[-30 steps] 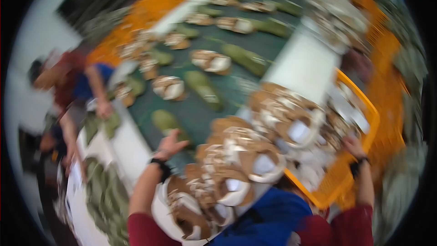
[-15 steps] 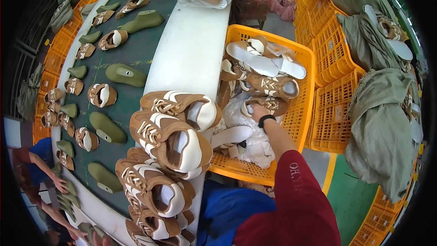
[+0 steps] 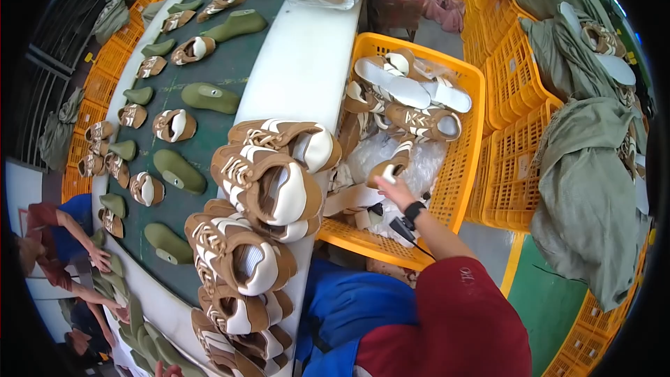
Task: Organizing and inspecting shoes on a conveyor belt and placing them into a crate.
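Note:
At the near side of an orange plastic crate [image 3: 476,139], my right hand [image 3: 395,194] is closed on a brown and white sneaker [image 3: 392,169]. The sneaker stands tilted above clear plastic wrapping [image 3: 427,160]. Beside it lie another brown sneaker [image 3: 412,120] and pale insole-shaped pieces [image 3: 398,87]. A dark band [image 3: 414,211] circles my right wrist, and a small black device on a cord [image 3: 403,229] hangs beside it. My left hand cannot be made out; a few fingertips [image 3: 166,370] show at the lower edge, but whose they are I cannot tell.
Stacked sneakers [image 3: 269,188] line the white ledge [image 3: 279,63]. Beyond it, a green conveyor [image 3: 216,126] carries green shoe lasts [image 3: 209,98] and shoe uppers. Co-workers' hands [image 3: 101,260] work at lower left. Orange crates [image 3: 520,160] and draped grey-green cloths [image 3: 579,188] stand at right.
My right hand has drawn back toward me inside the crate, bringing the sneaker nearer and tilting it up. The view has shifted slightly.

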`<state>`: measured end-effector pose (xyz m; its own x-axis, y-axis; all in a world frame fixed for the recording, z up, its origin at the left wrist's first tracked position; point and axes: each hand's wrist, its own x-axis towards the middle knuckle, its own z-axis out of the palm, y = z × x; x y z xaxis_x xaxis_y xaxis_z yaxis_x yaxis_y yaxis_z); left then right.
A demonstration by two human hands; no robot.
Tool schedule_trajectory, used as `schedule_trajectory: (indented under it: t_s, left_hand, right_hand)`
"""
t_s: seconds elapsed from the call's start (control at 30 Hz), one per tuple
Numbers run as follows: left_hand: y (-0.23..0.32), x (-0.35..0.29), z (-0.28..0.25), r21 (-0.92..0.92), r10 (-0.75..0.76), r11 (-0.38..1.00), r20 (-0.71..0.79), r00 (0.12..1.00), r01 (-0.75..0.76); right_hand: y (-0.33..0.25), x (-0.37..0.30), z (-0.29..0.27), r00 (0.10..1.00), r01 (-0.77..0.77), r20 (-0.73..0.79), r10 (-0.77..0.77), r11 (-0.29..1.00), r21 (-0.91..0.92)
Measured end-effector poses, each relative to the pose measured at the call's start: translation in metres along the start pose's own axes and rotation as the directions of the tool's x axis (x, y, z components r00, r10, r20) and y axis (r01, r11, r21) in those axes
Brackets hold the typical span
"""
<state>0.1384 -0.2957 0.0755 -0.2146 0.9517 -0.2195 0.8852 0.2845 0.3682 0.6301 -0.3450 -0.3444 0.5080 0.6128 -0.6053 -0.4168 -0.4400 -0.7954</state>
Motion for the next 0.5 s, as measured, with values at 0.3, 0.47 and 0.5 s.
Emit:
schedule_trajectory:
  t_s: [0.3, 0.47, 0.5]
  left_hand:
    - [-0.024, -0.076, 0.021, -0.389, 0.459, 0.805, -0.070, 0.886, -0.448]
    - [-0.026, -0.102, 0.025, -0.522, 0.480, 0.727, -0.076, 0.874, -0.445]
    - [-0.034, -0.104, 0.022, -0.566, 0.430, 0.738, -0.025, 0.902, -0.368]
  right_hand:
    - [-0.096, -0.183, 0.013, 0.783, 0.184, 0.395, -0.481, 0.785, 0.591]
    - [-0.159, -0.228, 0.064, 0.426, -0.047, 0.691, -0.584, 0.749, 0.661]
    - [-0.165, -0.231, 0.074, 0.383, -0.054, 0.725, -0.572, 0.770, 0.636]
